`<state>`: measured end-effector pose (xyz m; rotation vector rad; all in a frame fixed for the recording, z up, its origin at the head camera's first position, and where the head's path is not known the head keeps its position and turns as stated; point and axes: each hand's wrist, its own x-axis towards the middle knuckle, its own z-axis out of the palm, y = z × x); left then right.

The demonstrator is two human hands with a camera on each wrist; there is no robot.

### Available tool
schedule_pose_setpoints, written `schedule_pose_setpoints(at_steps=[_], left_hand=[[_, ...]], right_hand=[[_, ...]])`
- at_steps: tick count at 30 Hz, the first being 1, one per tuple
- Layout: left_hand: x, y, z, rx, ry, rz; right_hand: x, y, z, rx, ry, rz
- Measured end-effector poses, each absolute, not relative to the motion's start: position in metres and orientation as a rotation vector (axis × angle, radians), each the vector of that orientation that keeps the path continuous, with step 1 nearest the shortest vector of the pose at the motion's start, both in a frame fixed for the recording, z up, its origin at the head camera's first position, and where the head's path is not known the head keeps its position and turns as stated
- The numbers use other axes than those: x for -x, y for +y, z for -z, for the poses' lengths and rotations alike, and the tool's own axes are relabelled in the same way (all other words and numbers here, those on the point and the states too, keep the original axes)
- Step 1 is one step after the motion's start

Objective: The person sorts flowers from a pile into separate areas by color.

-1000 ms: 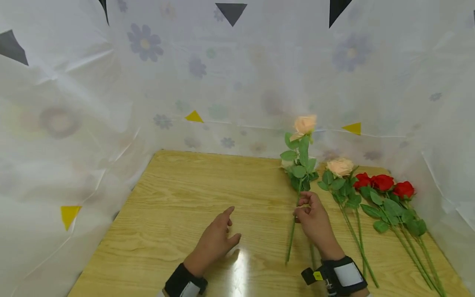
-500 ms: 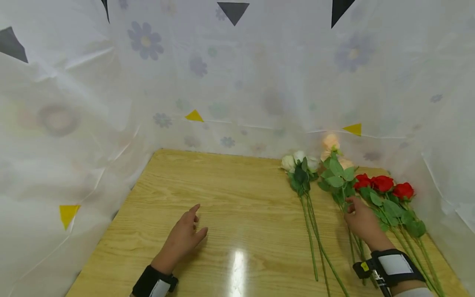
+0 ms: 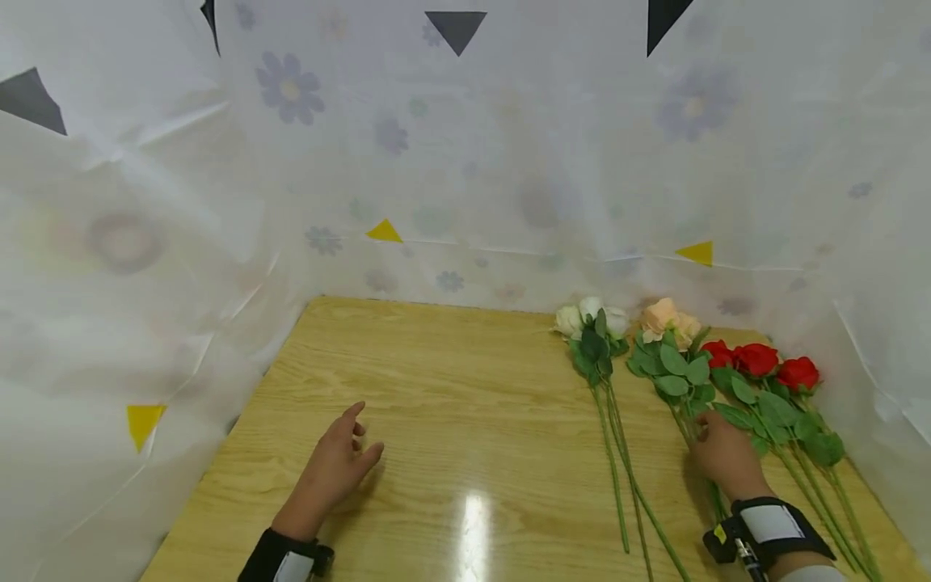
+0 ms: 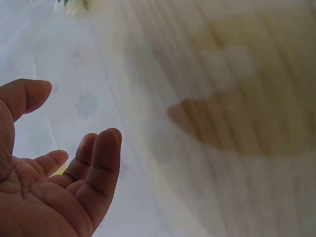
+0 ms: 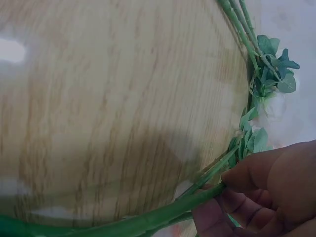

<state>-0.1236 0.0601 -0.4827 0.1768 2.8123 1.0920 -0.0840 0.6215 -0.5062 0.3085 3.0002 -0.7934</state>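
My right hand [image 3: 727,454] pinches the green stem [image 5: 163,211] of a peach rose between thumb and fingers, low over the right side of the table. Its bloom [image 3: 659,315] lies among the peach roses at the back right, leaves overlapping theirs. Other stems run just beneath the pinched one in the right wrist view. My left hand [image 3: 330,465] hovers over the left part of the table, fingers loosely extended and holding nothing. In the left wrist view its palm and relaxed fingers [image 4: 104,168] show, with nothing between them.
White roses [image 3: 591,319] lie left of the peach ones, their stems toward the front edge. Several red roses [image 3: 756,360] lie to the right. Behind the wooden table [image 3: 436,380] hangs a white flower-printed sheet [image 3: 494,162], which also closes both sides.
The right hand has carried the peach rose rightward from over the white roses and lowered it onto the other peach roses. My left hand has drawn back to the left.
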Motion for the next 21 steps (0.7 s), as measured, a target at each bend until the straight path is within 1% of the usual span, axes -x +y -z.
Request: schedule_pose_setpoints(at_steps=[15,21], left_hand=[[0.13,0.059,0.476,-0.213,2.796,-1.098],[0.136,0.064,0.469,-0.254,2.818,-1.102]], right_hand=[[0.081,0.619,0.492,-0.386,2.866,0.893],[0.082,0.599,0.476,-0.354,2.978,0.948]])
